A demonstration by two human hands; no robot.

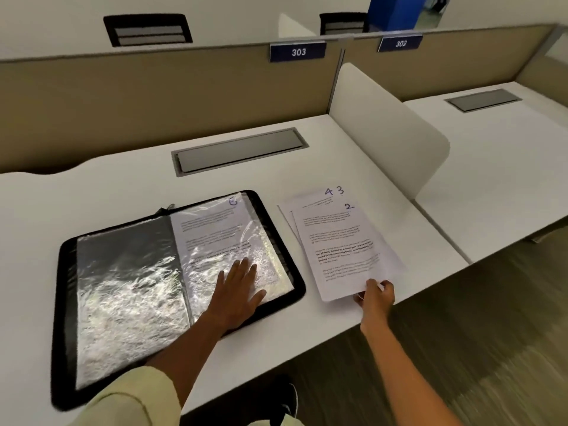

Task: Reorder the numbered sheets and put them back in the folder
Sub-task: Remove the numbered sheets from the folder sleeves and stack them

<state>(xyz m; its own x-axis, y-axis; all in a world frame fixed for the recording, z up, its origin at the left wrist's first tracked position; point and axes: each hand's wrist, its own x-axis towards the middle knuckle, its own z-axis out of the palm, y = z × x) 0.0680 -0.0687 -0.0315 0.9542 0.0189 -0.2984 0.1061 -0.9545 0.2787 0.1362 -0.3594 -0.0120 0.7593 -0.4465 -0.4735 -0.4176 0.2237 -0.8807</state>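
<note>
My left hand [238, 287] lies flat with fingers straight and a little spread, pressing the right page of the open folder [172, 290] on the desk [384, 167]. My right hand [376, 295] pinches the near edge of the loose sheets [341, 244] just beside the folder.

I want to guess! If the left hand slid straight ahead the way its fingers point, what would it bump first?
Probably the black zip folder's raised rim beyond the glossy plastic sleeve that the left hand presses flat.

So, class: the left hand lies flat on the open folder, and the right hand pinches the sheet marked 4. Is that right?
Not quite. In the head view the right hand pinches the sheet marked 2, top of the loose stack. The left hand does lie flat on the open folder.
</note>
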